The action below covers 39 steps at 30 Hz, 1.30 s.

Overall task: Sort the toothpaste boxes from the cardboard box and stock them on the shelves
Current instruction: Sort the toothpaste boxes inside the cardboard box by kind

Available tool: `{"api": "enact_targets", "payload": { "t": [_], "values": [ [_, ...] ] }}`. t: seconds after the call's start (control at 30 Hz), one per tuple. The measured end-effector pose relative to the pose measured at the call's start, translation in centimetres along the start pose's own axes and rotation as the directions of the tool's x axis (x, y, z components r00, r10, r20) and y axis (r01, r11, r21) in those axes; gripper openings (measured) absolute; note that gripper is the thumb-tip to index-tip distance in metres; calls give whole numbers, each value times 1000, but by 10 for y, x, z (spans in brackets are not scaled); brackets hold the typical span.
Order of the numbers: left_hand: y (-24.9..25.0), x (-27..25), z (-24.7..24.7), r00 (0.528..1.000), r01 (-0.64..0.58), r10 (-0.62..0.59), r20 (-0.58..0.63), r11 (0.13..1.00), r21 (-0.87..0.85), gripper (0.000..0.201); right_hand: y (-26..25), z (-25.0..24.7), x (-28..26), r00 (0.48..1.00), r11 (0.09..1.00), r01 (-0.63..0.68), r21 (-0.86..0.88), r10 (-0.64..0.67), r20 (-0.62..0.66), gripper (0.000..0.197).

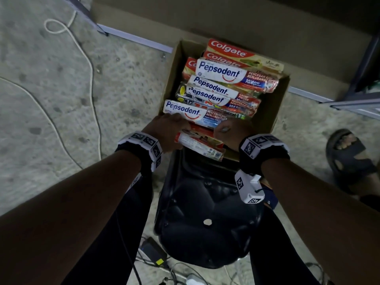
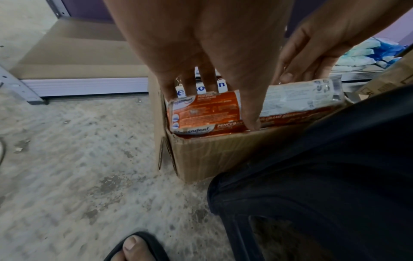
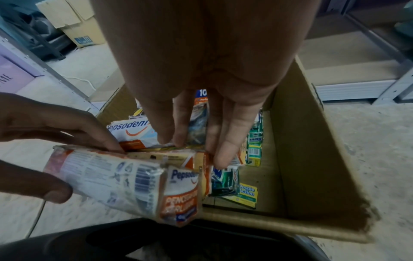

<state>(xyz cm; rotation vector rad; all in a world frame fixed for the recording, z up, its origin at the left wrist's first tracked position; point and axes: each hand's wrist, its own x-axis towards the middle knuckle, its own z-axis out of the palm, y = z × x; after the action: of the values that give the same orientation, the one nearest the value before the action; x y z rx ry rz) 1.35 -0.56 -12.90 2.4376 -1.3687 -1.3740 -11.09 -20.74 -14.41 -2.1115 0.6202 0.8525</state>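
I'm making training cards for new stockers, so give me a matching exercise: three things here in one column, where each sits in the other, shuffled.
Things:
1. Colgate boxes
2. Orange Pepsodent pack
3. Black stool

Places:
A. Held by the left hand at the near edge of the cardboard box
B. Between the person's legs
C. Far end of the cardboard box

Pairs: 1-C, 2-A, 3-B

Left hand (image 2: 201,58) gripping orange Pepsodent pack (image 2: 208,113) — in cardboard box (image 2: 212,150), concrete floor (image 2: 78,159)
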Motion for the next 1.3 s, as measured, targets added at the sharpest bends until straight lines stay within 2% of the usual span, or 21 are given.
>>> {"api": "enact_targets", "payload": {
  "t": [0.07,0.17,0.37,0.43,0.57,0.7,0.83,0.97,1.1,1.2,1.3],
  "values": [
    [0,0,1,1000,-12,11,-17,999,-32,57,3,3,0,999,1000,-25,-1,25,-23,15],
    [0,-2,2,998,-24,21,-56,998,-63,53,7,8,0,997,996,-70,54,71,-18,23],
    [-2,-5,4,996,-56,46,-83,991,-120,48,8,8,-6,995,988,-81,129,88,-50,20],
    [-4,-8,4,995,-65,53,-90,989,-135,47,9,7,-9,992,981,-98,165,109,-57,24],
    [-2,-19,-2,987,-133,115,-116,978,-161,47,7,2,-20,994,986,-102,131,107,-26,28],
    [7,-34,-20,992,-110,96,-78,971,-211,40,0,-19,-40,986,973,-162,167,168,-22,24],
    [18,-53,-35,999,-36,27,-40,962,-271,27,-3,-43,-70,974,950,-220,221,228,-12,27],
    [26,-71,-47,996,70,-80,-26,962,-263,32,2,-61,-102,949,892,-287,349,314,-21,27],
    [34,-88,-56,972,147,-196,-128,936,-320,35,11,-70,-131,924,820,-311,481,380,-51,18],
    [41,-92,-61,937,283,-337,-95,888,-362,35,14,-71,-148,896,685,-300,665,442,-51,13],
    [48,-90,-66,907,342,-418,-55,806,-483,35,15,-68,-154,864,536,-279,796,503,-36,6]
  ]
}}
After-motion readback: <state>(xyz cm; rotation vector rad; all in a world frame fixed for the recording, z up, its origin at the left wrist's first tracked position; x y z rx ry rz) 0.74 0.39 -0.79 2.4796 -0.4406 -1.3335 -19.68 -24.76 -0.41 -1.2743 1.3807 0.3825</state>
